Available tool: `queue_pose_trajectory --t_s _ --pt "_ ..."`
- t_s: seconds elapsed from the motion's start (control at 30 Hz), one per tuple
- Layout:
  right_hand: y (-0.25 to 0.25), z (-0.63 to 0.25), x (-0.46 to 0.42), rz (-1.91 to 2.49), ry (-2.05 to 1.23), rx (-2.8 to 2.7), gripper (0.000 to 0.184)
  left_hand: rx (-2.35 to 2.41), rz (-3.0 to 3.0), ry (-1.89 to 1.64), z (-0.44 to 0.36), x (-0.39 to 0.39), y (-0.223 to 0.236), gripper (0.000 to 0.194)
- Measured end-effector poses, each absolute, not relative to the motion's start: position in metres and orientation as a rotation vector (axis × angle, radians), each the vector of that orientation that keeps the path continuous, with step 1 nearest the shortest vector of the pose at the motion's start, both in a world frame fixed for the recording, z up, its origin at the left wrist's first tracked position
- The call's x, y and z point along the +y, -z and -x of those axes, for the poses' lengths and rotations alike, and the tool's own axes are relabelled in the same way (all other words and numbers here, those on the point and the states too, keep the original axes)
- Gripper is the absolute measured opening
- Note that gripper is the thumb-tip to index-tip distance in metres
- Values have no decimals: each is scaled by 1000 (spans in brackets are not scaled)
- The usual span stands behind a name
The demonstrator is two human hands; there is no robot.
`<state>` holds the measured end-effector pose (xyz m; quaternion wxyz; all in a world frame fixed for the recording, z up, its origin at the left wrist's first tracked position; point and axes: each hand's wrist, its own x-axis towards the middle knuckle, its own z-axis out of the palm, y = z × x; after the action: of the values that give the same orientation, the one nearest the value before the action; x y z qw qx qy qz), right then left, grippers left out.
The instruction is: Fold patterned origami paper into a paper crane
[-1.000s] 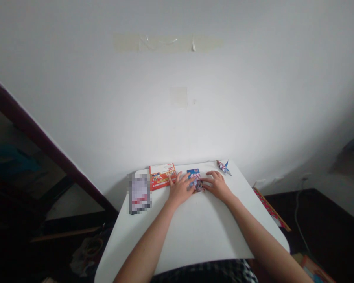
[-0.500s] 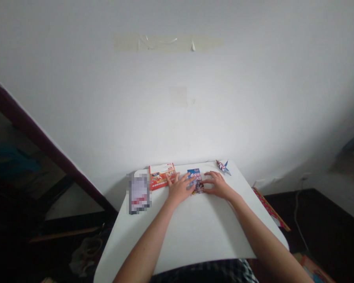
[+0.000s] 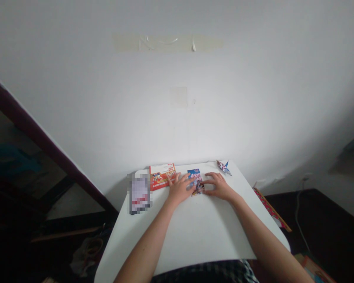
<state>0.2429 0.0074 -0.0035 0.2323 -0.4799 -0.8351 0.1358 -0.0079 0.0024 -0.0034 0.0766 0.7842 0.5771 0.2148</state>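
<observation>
A small sheet of colourful printed paper (image 3: 196, 181), blue at the top, lies flat on the white table (image 3: 194, 232) near its far edge. My left hand (image 3: 179, 189) rests palm down on the paper's left side, fingers spread. My right hand (image 3: 219, 185) lies flat on its right side, fingers stretched toward the paper. Both hands press on it; neither lifts it.
An orange-red printed packet (image 3: 162, 176) lies left of my left hand. A blurred-out rectangular item (image 3: 139, 194) sits at the table's left edge. A folded paper crane (image 3: 224, 166) stands at the far right corner. A white wall rises behind the table; dark floor clutter lies on both sides.
My right hand has slid a little to the right along the paper and back. The left hand stays in place on the paper.
</observation>
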Motion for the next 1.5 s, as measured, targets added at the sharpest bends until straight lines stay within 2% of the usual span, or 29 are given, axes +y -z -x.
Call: queue_pose_trajectory --t_s 0.2,0.37,0.6,0.83,1.07,1.5 --pt "15 -242 12 1287 -323 -2222 27 1746 -2432 -576 8 -1 0 37" --pt "16 -237 10 1250 -210 -2209 28 1754 -2430 -516 8 -2 -3 47" --pt "13 -227 11 1270 -108 -2195 12 1773 -2398 -440 9 0 -4 53" --pt "14 -225 14 1308 -105 -2130 12 1758 -2385 -406 9 1 -6 52" --pt "17 -229 10 1169 -142 -2170 8 1667 -2411 -376 13 0 -6 49" --pt "7 -212 9 1316 -14 -2162 8 1652 -2425 -344 14 1 -5 52"
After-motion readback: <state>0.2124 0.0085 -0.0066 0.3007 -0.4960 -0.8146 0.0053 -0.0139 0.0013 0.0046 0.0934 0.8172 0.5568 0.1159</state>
